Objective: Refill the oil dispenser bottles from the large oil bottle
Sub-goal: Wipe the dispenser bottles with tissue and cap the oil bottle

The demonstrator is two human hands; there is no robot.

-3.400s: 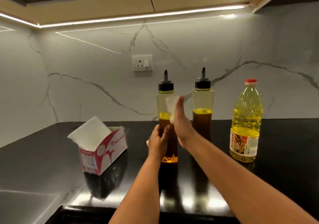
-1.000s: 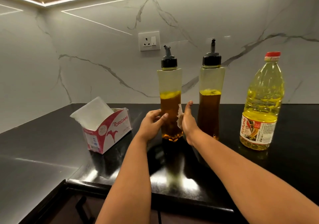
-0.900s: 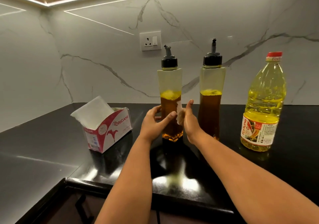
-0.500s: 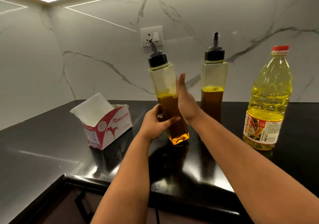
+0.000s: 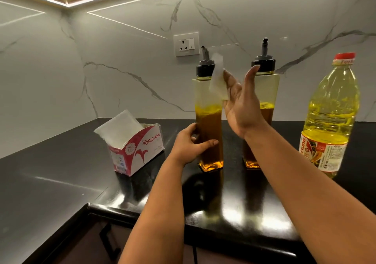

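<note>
Two tall square dispenser bottles with black pour-spout caps stand on the black countertop (image 5: 61, 174), each a little over half full of amber oil. My left hand (image 5: 189, 145) grips the lower body of the left dispenser bottle (image 5: 205, 94), which stands upright. My right hand (image 5: 242, 109) is raised with straight fingers and presses a small white tissue (image 5: 217, 74) against that bottle's upper right side, just below its cap. The right dispenser bottle (image 5: 268, 84) stands partly behind my right hand. Untouched at the far right is the large oil bottle (image 5: 331, 111), yellow with a red cap.
An open red and white tissue box (image 5: 140, 149) with a tissue sticking out sits left of the bottles. A wall socket (image 5: 187, 44) is on the marble backsplash behind. The counter's front edge (image 5: 234, 221) runs below my forearms, with a cabinet handle (image 5: 107, 241) underneath.
The left dispenser bottle, tilted left half a second ago, is upright again. My right hand has slid the tissue up the bottle's side from near the base to just under the cap.
</note>
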